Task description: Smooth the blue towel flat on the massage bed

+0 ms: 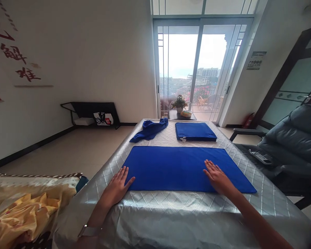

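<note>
A blue cloth [171,169] lies spread flat on the silver quilted table cover [166,204]. At its left edge rests my left hand [118,185], palm down with the thumb apart from the fingers. My right hand [217,176] lies flat on the cloth's right part, fingers stretched out. Neither hand grips anything. Beyond the spread cloth, a neat stack of folded blue cloths [195,131] sits at the far right, with a small white tag at its front. A crumpled blue cloth [151,129] lies at the far left.
To the right stands a dark padded armchair [295,145] with a grey-white device [261,157] on it. Yellow crumpled fabric [26,214] lies at lower left. Past the table are a potted plant [179,103] on a small stand and glass sliding doors [178,62].
</note>
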